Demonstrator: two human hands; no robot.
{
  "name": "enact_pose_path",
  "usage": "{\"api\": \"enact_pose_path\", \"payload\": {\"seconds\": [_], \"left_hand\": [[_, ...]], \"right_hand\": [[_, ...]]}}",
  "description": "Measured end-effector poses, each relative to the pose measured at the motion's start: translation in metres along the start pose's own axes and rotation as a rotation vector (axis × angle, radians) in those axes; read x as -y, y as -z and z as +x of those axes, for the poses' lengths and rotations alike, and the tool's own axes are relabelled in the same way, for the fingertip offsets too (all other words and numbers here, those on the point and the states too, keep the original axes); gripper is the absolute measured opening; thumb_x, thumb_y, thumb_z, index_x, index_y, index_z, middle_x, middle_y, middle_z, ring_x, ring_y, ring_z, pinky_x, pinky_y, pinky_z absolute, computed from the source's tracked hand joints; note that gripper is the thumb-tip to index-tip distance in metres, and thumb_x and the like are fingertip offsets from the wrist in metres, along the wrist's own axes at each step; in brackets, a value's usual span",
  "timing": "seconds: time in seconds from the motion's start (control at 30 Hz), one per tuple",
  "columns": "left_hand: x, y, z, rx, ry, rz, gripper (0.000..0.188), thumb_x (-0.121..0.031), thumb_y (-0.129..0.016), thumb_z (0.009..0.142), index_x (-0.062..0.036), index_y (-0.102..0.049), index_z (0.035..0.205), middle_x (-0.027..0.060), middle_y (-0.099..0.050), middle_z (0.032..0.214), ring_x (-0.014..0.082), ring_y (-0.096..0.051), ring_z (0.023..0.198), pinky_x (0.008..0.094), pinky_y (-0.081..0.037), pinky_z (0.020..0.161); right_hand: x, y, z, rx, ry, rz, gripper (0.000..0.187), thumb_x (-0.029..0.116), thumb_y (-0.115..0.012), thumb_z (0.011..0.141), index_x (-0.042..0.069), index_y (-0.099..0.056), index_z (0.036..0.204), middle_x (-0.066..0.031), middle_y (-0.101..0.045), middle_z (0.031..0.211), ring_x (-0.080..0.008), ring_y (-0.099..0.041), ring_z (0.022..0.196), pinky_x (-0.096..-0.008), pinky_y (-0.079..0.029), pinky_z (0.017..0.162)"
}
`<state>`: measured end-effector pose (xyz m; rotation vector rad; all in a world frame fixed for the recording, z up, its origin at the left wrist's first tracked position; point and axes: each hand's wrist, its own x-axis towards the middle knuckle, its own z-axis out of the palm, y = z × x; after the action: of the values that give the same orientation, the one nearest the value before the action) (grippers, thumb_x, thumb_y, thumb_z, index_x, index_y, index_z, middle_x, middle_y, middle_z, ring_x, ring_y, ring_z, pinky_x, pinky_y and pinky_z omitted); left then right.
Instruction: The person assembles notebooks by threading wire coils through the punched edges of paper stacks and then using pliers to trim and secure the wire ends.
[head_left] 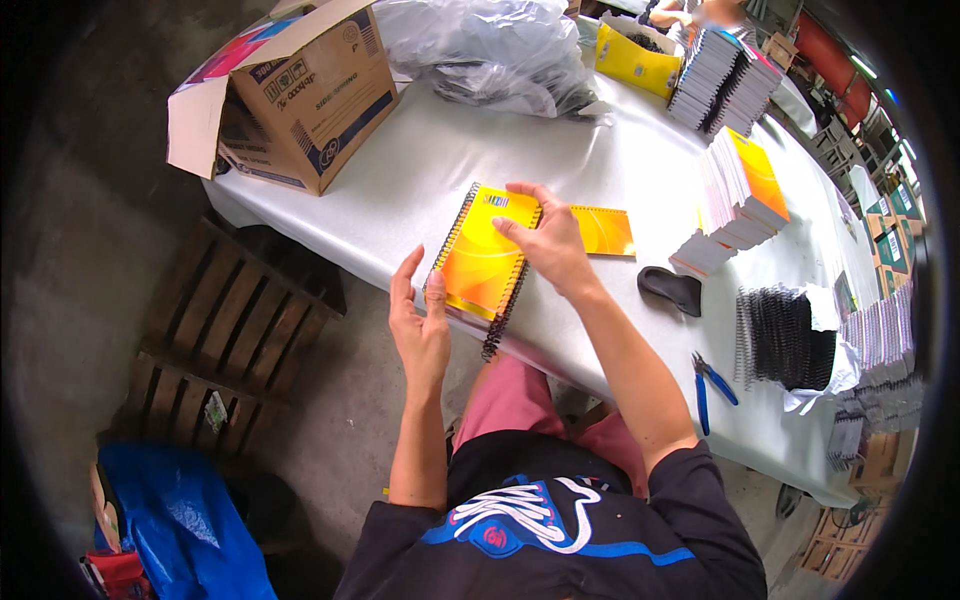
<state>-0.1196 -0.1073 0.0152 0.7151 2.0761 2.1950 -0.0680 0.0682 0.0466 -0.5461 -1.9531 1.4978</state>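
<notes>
A yellow-orange spiral notebook (485,250) is tilted in front of me at the table's near edge. Dark coils run along both its long sides, and the right-hand coil (497,335) sticks out past the lower corner. My right hand (555,245) grips the upper right edge, thumb on the cover and fingers around the far side. By the lower left corner is my left hand (420,325), its fingers stretched apart and its thumb against the notebook's edge. Just right of the notebook lies another yellow cover or booklet (605,232), with holes along its top edge.
Blue-handled pliers (712,390) and a dark curved object (672,290) lie at right, near bundled black coils (790,338). Notebook stacks (740,195) stand beyond. A cardboard box (310,100), clear plastic bags (490,50) and a yellow bin (637,62) line the far side. A wooden pallet (235,310) sits left.
</notes>
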Motion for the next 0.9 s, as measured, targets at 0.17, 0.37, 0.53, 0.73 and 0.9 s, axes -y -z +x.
{"api": "enact_pose_path", "payload": {"seconds": [0.17, 0.37, 0.53, 0.73, 0.9], "left_hand": [[0.019, -0.012, -0.009, -0.029, -0.067, -0.008, 0.029, -0.019, -0.046, 0.098, 0.0010, -0.052, 0.118, 0.0121, -0.051, 0.121, 0.0196, -0.047, 0.114, 0.0302, -0.034, 0.100], [0.020, -0.032, -0.011, -0.068, -0.099, -0.039, 0.030, -0.021, -0.044, 0.097, 0.0017, -0.051, 0.117, 0.0131, -0.047, 0.122, 0.0223, -0.045, 0.114, 0.0323, -0.034, 0.098], [0.008, -0.006, -0.009, -0.216, -0.209, 0.060, 0.035, -0.022, -0.041, 0.099, 0.0016, -0.044, 0.124, 0.0109, -0.045, 0.124, 0.0195, -0.043, 0.114, 0.0311, -0.030, 0.100], [-0.047, -0.015, -0.022, -0.233, -0.562, -0.055, 0.029, -0.022, -0.041, 0.098, -0.0006, -0.045, 0.118, 0.0136, -0.045, 0.123, 0.0266, -0.043, 0.122, 0.0396, -0.034, 0.104], [-0.075, -0.055, -0.052, 0.167, -0.788, -0.099, 0.024, -0.016, -0.060, 0.085, -0.0018, -0.053, 0.103, 0.0176, -0.048, 0.110, 0.0308, -0.051, 0.108, 0.0388, -0.044, 0.092]], "right_hand": [[0.005, -0.015, -0.010, -0.189, 0.273, -0.706, 0.039, 0.022, -0.070, 0.075, 0.007, -0.062, 0.111, -0.0146, -0.057, 0.104, -0.0336, -0.056, 0.098, -0.0375, -0.044, 0.089], [-0.017, -0.006, -0.009, -0.100, 0.176, -0.318, 0.031, 0.022, -0.063, 0.085, 0.011, -0.060, 0.114, -0.0135, -0.052, 0.111, -0.0299, -0.049, 0.111, -0.0400, -0.041, 0.092], [0.056, 0.059, -0.022, -0.421, 0.610, -0.645, 0.038, 0.019, -0.070, 0.079, 0.014, -0.059, 0.115, -0.0118, -0.049, 0.119, -0.0310, -0.048, 0.112, -0.0437, -0.039, 0.091], [0.074, 0.300, -0.031, -0.827, -0.079, -1.246, 0.077, 0.060, -0.066, 0.076, 0.003, -0.053, 0.125, -0.0143, -0.060, 0.098, -0.0248, -0.059, 0.086, -0.0342, -0.048, 0.078], [0.077, 0.322, -0.027, -0.349, -0.468, -0.673, 0.057, 0.057, -0.071, 0.073, 0.005, -0.066, 0.095, -0.0038, -0.063, 0.079, -0.0129, -0.060, 0.078, -0.0326, -0.048, 0.069]]}}
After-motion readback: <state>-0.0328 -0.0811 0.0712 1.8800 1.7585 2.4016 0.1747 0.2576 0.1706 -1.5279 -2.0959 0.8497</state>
